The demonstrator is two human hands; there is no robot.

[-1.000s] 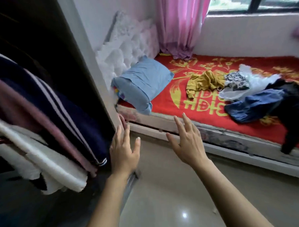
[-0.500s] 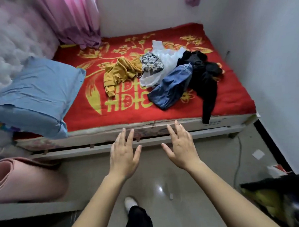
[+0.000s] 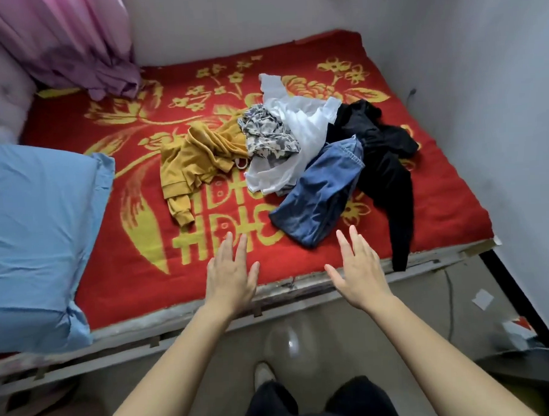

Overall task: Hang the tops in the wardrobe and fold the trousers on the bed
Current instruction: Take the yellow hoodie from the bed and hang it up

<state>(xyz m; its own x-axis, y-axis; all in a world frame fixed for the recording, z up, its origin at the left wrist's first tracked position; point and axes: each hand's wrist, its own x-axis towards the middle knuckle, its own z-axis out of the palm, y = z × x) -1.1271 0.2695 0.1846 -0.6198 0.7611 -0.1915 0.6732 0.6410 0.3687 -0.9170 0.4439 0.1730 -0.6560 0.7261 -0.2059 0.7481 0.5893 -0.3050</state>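
A heap of clothes lies in the middle of the red bed (image 3: 112, 277): a mustard top (image 3: 195, 157), a grey patterned garment (image 3: 266, 132), a sheer white top (image 3: 298, 137), blue denim trousers (image 3: 323, 193) and a black garment (image 3: 385, 171) whose leg or sleeve hangs over the bed's front edge. My left hand (image 3: 230, 272) and my right hand (image 3: 356, 267) hover over the bed's near edge, fingers spread and empty. The right hand is just below the denim's lower end. The wardrobe is out of view.
A blue pillow (image 3: 38, 237) fills the bed's left side. A pink curtain (image 3: 71, 43) hangs at the back left. White walls close in behind and to the right. My legs and one shoe (image 3: 263, 373) show on the glossy floor.
My view has swung from the wardrobe to the bed and come closer. Both hands have moved forward from over the floor to over the bed's front edge, still empty.
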